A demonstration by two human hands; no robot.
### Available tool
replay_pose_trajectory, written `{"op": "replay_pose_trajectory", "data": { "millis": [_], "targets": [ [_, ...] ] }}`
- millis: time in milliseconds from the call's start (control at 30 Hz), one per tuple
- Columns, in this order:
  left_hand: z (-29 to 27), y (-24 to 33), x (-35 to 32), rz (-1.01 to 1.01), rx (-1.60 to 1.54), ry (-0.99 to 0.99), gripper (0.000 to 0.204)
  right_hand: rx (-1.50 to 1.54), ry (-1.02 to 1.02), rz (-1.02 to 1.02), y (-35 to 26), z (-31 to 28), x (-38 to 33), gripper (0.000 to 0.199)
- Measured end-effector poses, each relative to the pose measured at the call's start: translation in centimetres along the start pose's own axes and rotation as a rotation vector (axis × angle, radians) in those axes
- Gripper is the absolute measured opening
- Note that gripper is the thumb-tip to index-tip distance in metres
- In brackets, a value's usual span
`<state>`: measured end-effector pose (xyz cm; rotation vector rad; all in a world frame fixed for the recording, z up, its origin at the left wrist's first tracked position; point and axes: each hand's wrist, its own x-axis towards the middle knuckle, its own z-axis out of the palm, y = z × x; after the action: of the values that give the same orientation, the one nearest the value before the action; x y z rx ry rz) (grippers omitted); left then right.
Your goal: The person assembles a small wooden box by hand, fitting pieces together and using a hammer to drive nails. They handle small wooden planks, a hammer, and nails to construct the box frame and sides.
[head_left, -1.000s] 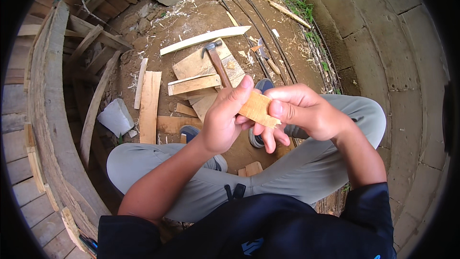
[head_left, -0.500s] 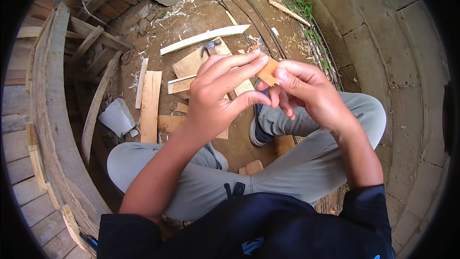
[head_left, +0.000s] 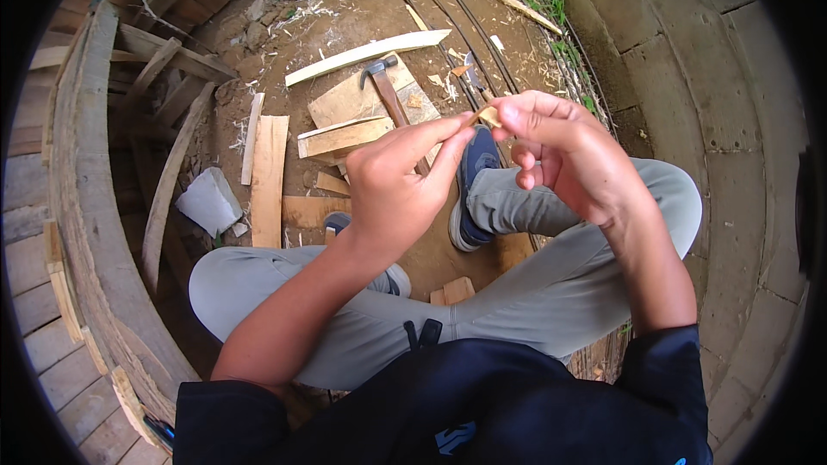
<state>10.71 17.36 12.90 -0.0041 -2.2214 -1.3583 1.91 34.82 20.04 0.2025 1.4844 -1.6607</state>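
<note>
A small, thin tan piece of wood is held up between my hands, turned nearly edge-on. My right hand pinches one end between thumb and index finger, its other fingers loosely curled. At the opposite end, the thumb and index fingertips of my left hand close on the piece. Below and beyond my left hand lies a hammer with a wooden handle, resting on a pale board. A cut wood block lies beside the handle.
A long pale strip lies beyond the hammer, and planks lie to the left near a white stone. A shiny blade-like piece sits by dark cables. A block wall stands right; a timber frame stands left.
The wood piece has turned from showing its broad face to nearly edge-on. My left fingers have drawn together at its end. The hammer and the shiny piece now show more fully.
</note>
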Motion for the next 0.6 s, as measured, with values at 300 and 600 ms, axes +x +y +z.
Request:
{"op": "replay_pose_trajectory", "data": {
  "millis": [300, 600],
  "targets": [
    [0.4, -0.3, -0.7, -0.303, -0.218, -0.058, 0.017, -0.342, 0.076, -0.326, 1.5, -0.1, 0.6, 0.032],
    [-0.1, -0.7, -0.3, -0.305, -0.288, -0.188, 0.021, -0.395, 0.073, -0.449, 2.0, 0.3, 0.7, 0.022]
  ]
}}
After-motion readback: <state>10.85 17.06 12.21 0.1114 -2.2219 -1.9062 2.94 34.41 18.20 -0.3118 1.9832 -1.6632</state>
